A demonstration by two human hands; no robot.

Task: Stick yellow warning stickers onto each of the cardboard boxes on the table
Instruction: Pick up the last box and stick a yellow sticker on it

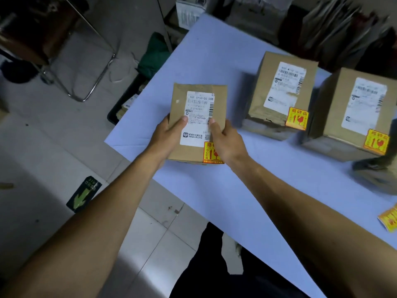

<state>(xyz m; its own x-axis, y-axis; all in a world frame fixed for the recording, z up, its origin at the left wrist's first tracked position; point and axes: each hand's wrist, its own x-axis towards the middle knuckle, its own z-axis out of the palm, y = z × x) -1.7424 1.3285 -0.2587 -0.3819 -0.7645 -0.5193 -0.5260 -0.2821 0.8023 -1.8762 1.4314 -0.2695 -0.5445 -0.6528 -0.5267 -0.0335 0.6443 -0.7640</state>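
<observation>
A small box (pixel 197 123) is held in both hands over the near-left corner of the table (pixel 214 61): the left hand (pixel 169 134) grips its left edge with the thumb on the white label (pixel 198 118), the right hand (pixel 225 140) grips the right edge, thumb also on the label. A yellow sticker (pixel 209 152) is already stuck at the box's lower right corner, partly covered by the right hand. The step in hand is judged to be setting this box down or pressing the sticker flat; it is best done by keeping the box level, rubbing the sticker's edges down firmly, then placing the box beside the middle box (pixel 281 93) and right box (pixel 354 112), both already stickered. Spare stickers (pixel 390 219) are cut off at the right edge, so their count cannot be told. A dark shape at the right edge, below the right box, is blurred, possibly another box. Label text is mostly unreadable. The box's underside is hidden, as is whether it touches the table.
</observation>
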